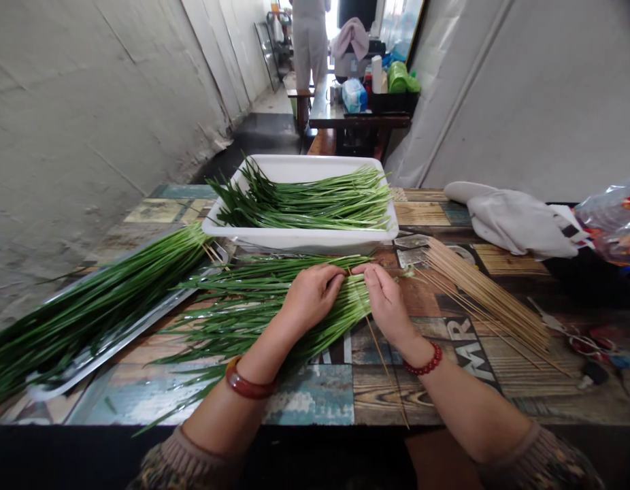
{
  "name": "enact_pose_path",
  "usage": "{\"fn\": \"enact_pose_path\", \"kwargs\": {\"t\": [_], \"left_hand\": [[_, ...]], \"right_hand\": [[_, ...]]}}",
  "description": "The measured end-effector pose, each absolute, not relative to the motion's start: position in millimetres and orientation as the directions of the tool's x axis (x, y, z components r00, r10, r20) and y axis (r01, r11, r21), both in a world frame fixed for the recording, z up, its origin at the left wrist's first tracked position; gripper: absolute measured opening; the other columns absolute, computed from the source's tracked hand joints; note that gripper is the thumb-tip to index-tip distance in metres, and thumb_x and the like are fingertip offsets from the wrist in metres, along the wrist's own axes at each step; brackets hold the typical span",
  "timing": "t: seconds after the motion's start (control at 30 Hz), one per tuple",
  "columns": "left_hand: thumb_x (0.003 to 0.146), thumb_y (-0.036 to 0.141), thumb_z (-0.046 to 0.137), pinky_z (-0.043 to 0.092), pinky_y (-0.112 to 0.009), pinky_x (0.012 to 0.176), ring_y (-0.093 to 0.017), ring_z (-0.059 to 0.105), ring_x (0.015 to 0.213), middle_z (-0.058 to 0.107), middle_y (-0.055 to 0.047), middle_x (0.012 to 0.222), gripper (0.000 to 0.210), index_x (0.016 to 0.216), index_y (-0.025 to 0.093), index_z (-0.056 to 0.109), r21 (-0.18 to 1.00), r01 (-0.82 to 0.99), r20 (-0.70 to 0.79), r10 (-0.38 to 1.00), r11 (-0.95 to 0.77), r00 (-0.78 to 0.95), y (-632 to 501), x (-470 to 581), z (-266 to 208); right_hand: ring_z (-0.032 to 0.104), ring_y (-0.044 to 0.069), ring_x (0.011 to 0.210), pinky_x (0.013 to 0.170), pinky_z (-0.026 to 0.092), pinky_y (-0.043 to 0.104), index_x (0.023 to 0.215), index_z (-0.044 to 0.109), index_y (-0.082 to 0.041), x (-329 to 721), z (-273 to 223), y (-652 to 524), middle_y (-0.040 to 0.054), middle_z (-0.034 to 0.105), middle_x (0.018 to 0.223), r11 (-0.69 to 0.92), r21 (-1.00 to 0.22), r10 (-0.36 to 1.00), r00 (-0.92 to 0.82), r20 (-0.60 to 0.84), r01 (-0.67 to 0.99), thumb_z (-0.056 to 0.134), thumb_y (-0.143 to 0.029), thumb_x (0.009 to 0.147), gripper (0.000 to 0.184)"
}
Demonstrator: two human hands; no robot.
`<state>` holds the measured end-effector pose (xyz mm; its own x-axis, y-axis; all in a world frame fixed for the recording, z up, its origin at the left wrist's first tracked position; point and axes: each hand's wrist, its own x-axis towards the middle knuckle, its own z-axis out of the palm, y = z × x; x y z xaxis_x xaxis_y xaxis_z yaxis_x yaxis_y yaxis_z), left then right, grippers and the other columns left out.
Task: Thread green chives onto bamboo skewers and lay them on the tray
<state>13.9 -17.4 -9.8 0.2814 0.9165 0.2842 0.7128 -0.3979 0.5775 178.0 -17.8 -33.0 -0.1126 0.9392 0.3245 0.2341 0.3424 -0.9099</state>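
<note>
A row of garlic chives (345, 309) lies across the table, pale stem ends to the right and dark leaves to the left. A thin bamboo skewer (381, 357) runs across the stems and sticks out toward the table's front edge. My left hand (315, 292) rests over the chives with its fingers curled and its thumb and index finger closed at the stems. Opposite it, my right hand (389, 299) pinches at the stem ends near the skewer's far end. What lies exactly between the fingertips is partly hidden.
Behind the hands stands a white tub (299, 235) of chives. A long tray (126, 340) at left bears more chives, some on skewers. At right lie a bundle of bamboo skewers (491, 296), scissors (583, 340), a grey cloth (519, 218) and a plastic bag (614, 224). A person (309, 44) stands farther back.
</note>
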Motion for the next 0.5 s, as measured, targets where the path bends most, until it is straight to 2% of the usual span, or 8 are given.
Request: {"fn": "enact_pose_path", "kwargs": {"t": [0.13,0.27,0.37,0.5], "left_hand": [[0.092,0.027,0.048,0.045,-0.026,0.069,-0.017,0.065,0.076,0.07,-0.005,0.081,0.022,0.084,0.019,0.068,0.56,0.75,0.177,0.936,-0.351,0.306,-16.0,11.8,-11.6],[0.089,0.027,0.053,0.043,-0.024,0.066,-0.016,0.064,0.072,0.07,-0.004,0.078,0.019,0.08,0.019,0.068,0.539,0.777,0.157,0.945,-0.325,0.286,-16.0,13.8,-14.9],[0.087,0.027,0.054,0.042,-0.024,0.063,-0.016,0.064,0.071,0.07,-0.003,0.076,0.02,0.075,0.02,0.068,0.507,0.81,0.119,0.954,-0.296,0.274,-15.7,15.2,-17.6],[0.086,0.024,0.054,0.044,-0.024,0.066,-0.016,0.064,0.072,0.071,-0.003,0.077,0.017,0.08,0.019,0.069,0.562,0.757,0.14,0.94,-0.333,0.311,-10.8,9.3,-21.6]], "right_hand": [[0.061,0.019,0.095,0.085,0.045,0.029,0.098,0.063,-0.02,179.9,-34.9,-18.8,0.0056,0.068,0.098,0.29,-0.931,0.956,-0.098,0.275,0.222,0.032,-0.038,0.099,0.036],[0.062,0.019,0.08,0.074,0.047,0.029,0.089,0.064,-0.02,179.0,-45.5,-15.3,0.0044,0.068,0.083,0.303,-0.892,0.951,-0.159,0.264,0.335,0.046,-0.039,0.092,0.026],[0.061,0.018,0.071,0.067,0.045,0.028,0.084,0.063,-0.019,177.9,-52.1,-12.3,0.0035,0.067,0.077,0.312,-0.85,0.949,-0.184,0.256,0.424,0.048,-0.035,0.09,0.023],[0.059,0.016,0.063,0.062,0.043,0.027,0.083,0.064,-0.02,176.5,-54.8,-9.6,0.0025,0.067,0.073,0.298,-0.831,0.953,-0.189,0.235,0.47,0.047,-0.033,0.089,0.022]]}}
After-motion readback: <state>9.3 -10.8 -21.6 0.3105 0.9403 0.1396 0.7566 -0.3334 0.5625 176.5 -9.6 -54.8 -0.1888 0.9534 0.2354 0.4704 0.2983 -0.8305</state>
